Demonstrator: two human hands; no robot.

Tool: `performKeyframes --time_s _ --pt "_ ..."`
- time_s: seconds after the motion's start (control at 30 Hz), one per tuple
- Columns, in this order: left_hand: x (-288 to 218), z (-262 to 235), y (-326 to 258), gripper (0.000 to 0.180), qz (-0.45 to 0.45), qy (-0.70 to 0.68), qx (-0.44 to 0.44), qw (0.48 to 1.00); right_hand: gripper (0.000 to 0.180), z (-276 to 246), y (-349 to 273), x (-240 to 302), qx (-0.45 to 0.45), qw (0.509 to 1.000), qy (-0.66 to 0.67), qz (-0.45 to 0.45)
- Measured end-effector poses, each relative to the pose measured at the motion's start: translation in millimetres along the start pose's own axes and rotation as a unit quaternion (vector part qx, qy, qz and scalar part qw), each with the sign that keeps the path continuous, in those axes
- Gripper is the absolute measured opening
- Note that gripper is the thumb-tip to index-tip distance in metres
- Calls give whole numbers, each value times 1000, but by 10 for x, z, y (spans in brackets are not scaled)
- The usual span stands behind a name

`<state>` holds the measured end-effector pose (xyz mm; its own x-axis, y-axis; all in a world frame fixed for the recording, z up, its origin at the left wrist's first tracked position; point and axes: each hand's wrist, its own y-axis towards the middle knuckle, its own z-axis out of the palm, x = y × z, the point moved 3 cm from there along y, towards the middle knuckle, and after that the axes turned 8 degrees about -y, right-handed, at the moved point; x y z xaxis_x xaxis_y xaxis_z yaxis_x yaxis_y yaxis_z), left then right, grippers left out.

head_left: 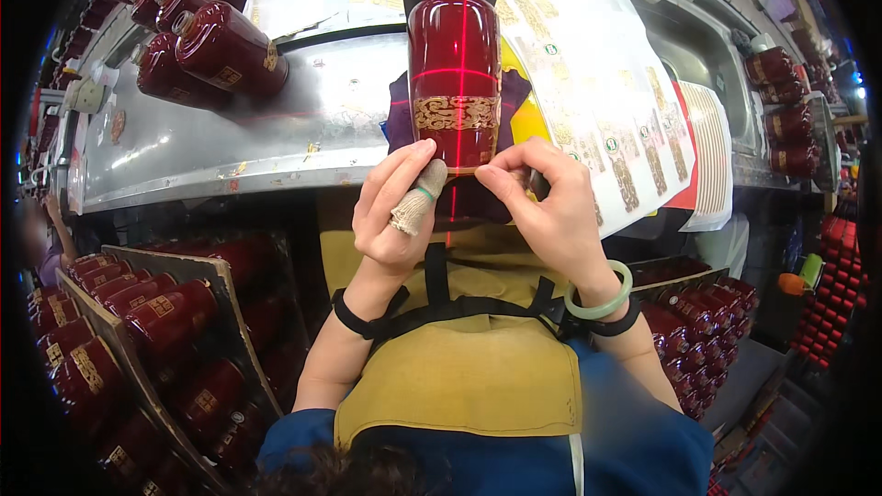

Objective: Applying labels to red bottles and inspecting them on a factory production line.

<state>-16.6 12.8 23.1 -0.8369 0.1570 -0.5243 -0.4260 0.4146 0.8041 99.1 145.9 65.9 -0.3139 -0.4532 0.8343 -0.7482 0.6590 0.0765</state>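
Note:
A dark red glossy bottle (456, 46) lies on a purple cloth (517, 92), its neck pointing away from me. A gold patterned band (456, 113) runs across its lower part, and red laser lines cross its surface. My left hand (397, 197) is closed at the bottle's lower left edge; a knitted cover sits on one of its digits. At the lower right edge, my right hand (544, 193) pinches with thumb and forefinger. A thin gold line shows along the base between my hands; whether either hand holds it I cannot tell.
Sheets of gold stickers (606, 119) lie right of the bottle. Several more red bottles (230, 48) stand on the metal bench (331, 119) at left. Below are a wooden-sided crate (197, 266) of bottles at left and stacked bottles (694, 321) at right.

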Motion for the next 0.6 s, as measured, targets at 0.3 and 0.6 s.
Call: performKeyframes --time_s 0.3,0.6 --pt "20 -13 -13 28 -27 -21 0 999 16 -59 10 34 14 1000 -12 -21" --pt "107 13 -134 37 -96 -66 -30 993 16 -64 -5 25 19 1000 -11 -10"
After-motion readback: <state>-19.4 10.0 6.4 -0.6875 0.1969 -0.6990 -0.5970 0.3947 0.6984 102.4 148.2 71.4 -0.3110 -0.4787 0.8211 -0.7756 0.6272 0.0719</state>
